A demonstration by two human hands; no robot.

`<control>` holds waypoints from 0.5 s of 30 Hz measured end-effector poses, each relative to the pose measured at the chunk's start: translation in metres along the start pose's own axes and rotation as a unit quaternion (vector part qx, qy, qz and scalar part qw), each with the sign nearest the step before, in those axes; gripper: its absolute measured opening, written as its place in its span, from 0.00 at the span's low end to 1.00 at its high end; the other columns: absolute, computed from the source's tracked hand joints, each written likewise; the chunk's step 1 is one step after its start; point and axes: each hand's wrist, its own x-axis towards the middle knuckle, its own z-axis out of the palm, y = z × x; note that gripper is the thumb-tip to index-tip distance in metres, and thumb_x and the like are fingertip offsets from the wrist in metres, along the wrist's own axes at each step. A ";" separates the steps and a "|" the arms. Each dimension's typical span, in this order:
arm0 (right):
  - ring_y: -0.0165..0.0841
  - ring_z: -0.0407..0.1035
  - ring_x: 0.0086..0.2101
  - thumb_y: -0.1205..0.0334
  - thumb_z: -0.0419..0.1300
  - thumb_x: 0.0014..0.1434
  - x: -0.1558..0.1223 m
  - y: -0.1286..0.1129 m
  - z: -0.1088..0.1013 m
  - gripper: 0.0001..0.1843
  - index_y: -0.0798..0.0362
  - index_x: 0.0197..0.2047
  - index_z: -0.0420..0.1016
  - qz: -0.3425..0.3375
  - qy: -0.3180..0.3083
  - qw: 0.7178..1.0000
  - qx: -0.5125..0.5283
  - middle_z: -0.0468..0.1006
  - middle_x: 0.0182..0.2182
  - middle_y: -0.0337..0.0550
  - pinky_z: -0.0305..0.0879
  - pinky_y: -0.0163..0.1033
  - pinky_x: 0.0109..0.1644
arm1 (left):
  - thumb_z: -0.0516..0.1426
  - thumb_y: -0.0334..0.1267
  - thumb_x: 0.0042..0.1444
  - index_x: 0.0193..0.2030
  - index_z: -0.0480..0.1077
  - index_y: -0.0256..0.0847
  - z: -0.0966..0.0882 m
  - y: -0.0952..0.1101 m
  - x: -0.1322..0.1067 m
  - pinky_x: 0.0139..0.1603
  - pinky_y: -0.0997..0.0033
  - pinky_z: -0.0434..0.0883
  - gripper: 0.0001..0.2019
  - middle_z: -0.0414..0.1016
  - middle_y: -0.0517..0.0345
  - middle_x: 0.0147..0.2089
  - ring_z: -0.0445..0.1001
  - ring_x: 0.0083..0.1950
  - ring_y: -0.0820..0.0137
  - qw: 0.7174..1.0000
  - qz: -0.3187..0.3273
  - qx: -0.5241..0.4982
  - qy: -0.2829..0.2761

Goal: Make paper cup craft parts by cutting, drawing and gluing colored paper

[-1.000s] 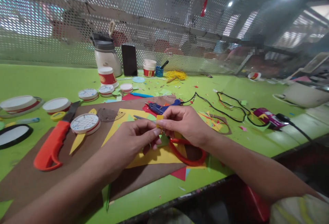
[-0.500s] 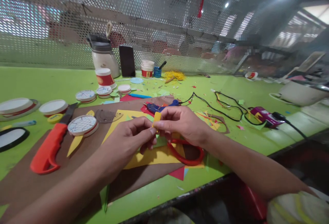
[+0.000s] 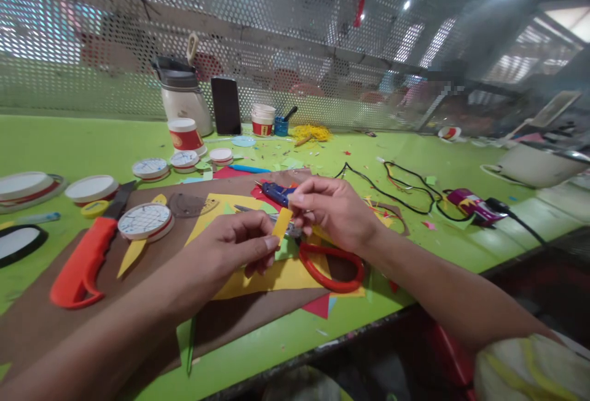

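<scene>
My left hand pinches a small yellow paper strip between thumb and forefinger, the strip slanting upward. My right hand has its fingers curled and bunched at the strip's upper end; whether they touch it or hold something, I cannot tell. Below the hands lie red-handled scissors, their blades partly hidden, on a yellow paper sheet. Behind my right fingers is a blue glue gun. Brown card lies underneath.
An orange-handled knife and a patterned round disc on a yellow paper piece lie left. Behind stand a jug, a dark phone and paper cups. A black cable and purple box lie right.
My right fingers have shifted slightly up and right, uncovering more of the yellow strip. The left hand keeps its pinch. The view has shifted slightly.
</scene>
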 end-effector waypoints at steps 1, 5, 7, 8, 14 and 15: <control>0.27 0.69 0.23 0.61 0.67 0.51 0.001 -0.001 -0.001 0.08 0.56 0.28 0.73 0.001 0.003 1.000 0.005 0.75 0.23 0.37 0.63 0.31 0.22 | 0.59 0.40 0.54 0.28 0.66 0.40 0.000 0.000 0.000 0.27 0.77 0.63 0.08 0.69 0.64 0.23 0.65 0.25 0.76 1.000 -0.006 -0.008 -0.002; 0.26 0.69 0.25 0.54 0.64 0.55 -0.001 -0.005 0.001 0.13 0.57 0.30 0.73 0.045 -0.044 0.996 -0.059 0.74 0.24 0.38 0.64 0.30 0.26 | 0.58 0.36 0.52 0.26 0.67 0.40 0.000 0.000 0.000 0.27 0.76 0.63 0.06 0.70 0.64 0.22 0.65 0.24 0.75 1.000 -0.003 -0.010 0.009; 0.24 0.67 0.23 0.52 0.65 0.54 -0.003 -0.005 0.004 0.15 0.57 0.29 0.73 0.048 -0.076 0.991 -0.102 0.73 0.21 0.36 0.63 0.30 0.26 | 0.57 0.34 0.51 0.25 0.67 0.40 -0.001 0.000 0.000 0.27 0.75 0.63 0.06 0.70 0.63 0.22 0.64 0.24 0.75 1.000 0.002 0.010 0.005; 0.24 0.66 0.21 0.52 0.66 0.52 -0.004 -0.005 0.005 0.16 0.57 0.28 0.72 0.043 -0.085 0.989 -0.113 0.72 0.20 0.35 0.63 0.30 0.26 | 0.56 0.33 0.51 0.24 0.67 0.40 -0.002 0.000 0.001 0.27 0.75 0.63 0.06 0.69 0.63 0.21 0.64 0.24 0.75 1.000 0.005 0.019 0.006; 0.24 0.65 0.20 0.53 0.69 0.47 -0.003 -0.003 0.005 0.16 0.57 0.26 0.72 0.029 -0.049 0.995 -0.086 0.72 0.19 0.35 0.63 0.31 0.24 | 0.56 0.33 0.50 0.24 0.69 0.40 -0.007 0.000 0.001 0.27 0.74 0.61 0.05 0.69 0.64 0.21 0.64 0.25 0.74 0.993 0.062 0.034 0.098; 0.24 0.65 0.20 0.53 0.69 0.47 -0.003 -0.002 0.005 0.16 0.57 0.26 0.72 0.029 -0.040 0.995 -0.087 0.72 0.19 0.35 0.63 0.31 0.24 | 0.57 0.33 0.50 0.24 0.69 0.40 -0.008 0.000 0.001 0.27 0.74 0.61 0.05 0.69 0.64 0.21 0.64 0.25 0.74 0.989 0.070 0.041 0.120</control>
